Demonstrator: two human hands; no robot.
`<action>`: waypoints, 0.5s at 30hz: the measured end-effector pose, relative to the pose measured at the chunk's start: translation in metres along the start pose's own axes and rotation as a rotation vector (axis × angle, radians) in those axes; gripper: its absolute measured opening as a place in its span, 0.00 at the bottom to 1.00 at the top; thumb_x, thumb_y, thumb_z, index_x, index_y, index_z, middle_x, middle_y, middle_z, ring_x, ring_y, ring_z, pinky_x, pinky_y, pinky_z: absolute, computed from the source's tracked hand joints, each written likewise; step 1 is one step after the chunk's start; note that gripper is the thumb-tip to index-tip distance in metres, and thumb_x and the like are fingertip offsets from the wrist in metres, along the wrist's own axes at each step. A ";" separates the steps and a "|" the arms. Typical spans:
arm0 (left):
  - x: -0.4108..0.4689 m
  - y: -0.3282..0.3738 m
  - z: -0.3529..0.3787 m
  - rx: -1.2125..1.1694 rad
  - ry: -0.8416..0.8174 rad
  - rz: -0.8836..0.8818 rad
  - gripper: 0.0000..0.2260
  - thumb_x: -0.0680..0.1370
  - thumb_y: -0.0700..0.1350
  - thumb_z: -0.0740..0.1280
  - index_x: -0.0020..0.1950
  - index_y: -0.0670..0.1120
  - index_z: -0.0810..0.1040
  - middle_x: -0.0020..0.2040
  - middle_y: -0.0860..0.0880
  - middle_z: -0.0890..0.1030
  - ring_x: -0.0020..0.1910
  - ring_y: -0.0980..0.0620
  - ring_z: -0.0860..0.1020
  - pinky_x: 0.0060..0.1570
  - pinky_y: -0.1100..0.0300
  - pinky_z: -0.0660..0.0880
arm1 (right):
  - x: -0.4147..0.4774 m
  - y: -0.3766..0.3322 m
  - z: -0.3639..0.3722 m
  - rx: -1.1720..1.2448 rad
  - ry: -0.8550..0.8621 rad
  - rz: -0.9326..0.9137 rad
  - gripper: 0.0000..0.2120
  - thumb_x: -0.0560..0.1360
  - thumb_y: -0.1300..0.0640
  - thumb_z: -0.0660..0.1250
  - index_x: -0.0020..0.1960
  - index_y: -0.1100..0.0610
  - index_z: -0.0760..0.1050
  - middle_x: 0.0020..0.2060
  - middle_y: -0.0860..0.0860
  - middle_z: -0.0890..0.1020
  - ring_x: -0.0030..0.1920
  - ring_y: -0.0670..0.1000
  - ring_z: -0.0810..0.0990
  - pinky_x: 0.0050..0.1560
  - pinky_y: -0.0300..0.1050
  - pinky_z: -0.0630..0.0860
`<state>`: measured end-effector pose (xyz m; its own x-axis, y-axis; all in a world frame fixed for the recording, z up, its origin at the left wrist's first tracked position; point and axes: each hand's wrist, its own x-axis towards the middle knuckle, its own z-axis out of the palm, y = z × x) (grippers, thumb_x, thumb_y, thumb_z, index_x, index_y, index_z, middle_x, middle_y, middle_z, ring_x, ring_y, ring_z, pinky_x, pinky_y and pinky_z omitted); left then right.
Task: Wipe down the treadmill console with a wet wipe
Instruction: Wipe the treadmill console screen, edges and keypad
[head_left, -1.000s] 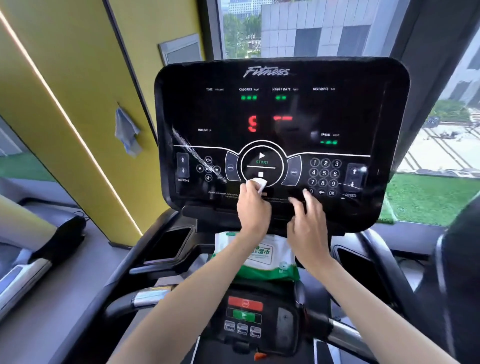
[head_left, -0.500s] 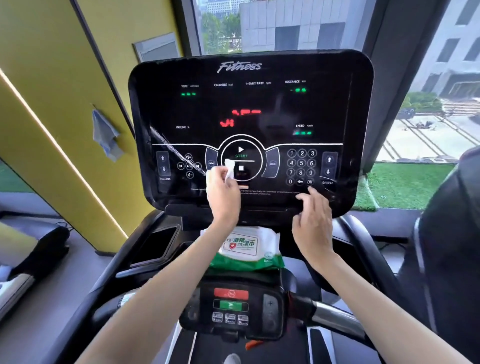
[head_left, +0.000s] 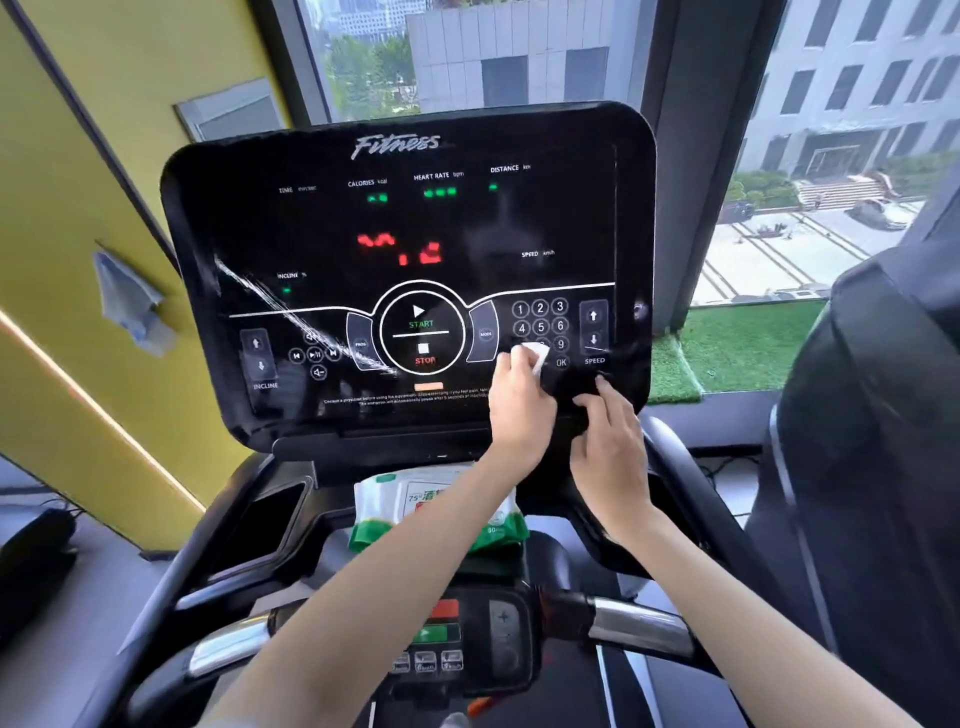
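**A:** Head view, entry one?

**B:** Console (head_left: 571, 208), black and glossy, display lit. A whitish streak (head_left: 291, 312) runs slantwise across its lower left.

**A:** Entry two?

**B:** Wet wipe (head_left: 536, 357), white and bunched up, pressed on the bottom row of the keypad (head_left: 540, 317) at the console's lower right.

**A:** Hands?

**B:** Left hand (head_left: 519, 410): fingers curled round the wipe, clamping it against the panel. Right hand (head_left: 610, 457): holds nothing, fingers fairly straight, tips resting on the console's lower right edge, just beside the left hand.

**A:** Anything else?

**B:** Pack of wipes (head_left: 431, 501), green and white, lying just below the console.

**A:** Step in hand?

**B:** By my judgement, wiping the lower button band, right end.

**A:** Next move?

**B:** Likely firm, flat strokes over the speed buttons, then back across to the streak. Light pressure on the keys, so that nothing gets triggered.
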<state>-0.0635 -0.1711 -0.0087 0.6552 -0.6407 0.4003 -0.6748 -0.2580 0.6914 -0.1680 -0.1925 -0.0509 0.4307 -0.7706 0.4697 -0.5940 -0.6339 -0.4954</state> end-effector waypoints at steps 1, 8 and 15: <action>-0.001 0.004 0.004 -0.008 -0.025 0.029 0.11 0.70 0.29 0.61 0.51 0.38 0.71 0.50 0.41 0.73 0.45 0.42 0.73 0.39 0.62 0.60 | -0.001 0.002 -0.001 -0.001 -0.001 0.008 0.21 0.66 0.74 0.62 0.57 0.62 0.73 0.67 0.60 0.69 0.67 0.59 0.67 0.67 0.54 0.63; 0.018 0.030 -0.009 -0.247 -0.116 0.208 0.03 0.73 0.38 0.66 0.45 0.40 0.78 0.40 0.45 0.80 0.39 0.48 0.77 0.43 0.55 0.74 | -0.002 0.013 -0.008 -0.017 0.043 0.030 0.19 0.66 0.74 0.62 0.55 0.62 0.73 0.67 0.59 0.70 0.68 0.58 0.68 0.67 0.52 0.63; 0.094 0.043 -0.050 0.046 0.209 0.308 0.11 0.74 0.33 0.61 0.54 0.39 0.76 0.50 0.43 0.74 0.45 0.47 0.74 0.38 0.57 0.71 | 0.004 0.017 -0.009 -0.016 0.070 0.012 0.21 0.63 0.75 0.65 0.55 0.61 0.74 0.64 0.58 0.74 0.66 0.57 0.71 0.66 0.44 0.61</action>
<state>-0.0142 -0.2063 0.0890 0.4713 -0.5331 0.7026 -0.8624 -0.1117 0.4937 -0.1823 -0.2056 -0.0507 0.3751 -0.7713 0.5142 -0.6099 -0.6231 -0.4897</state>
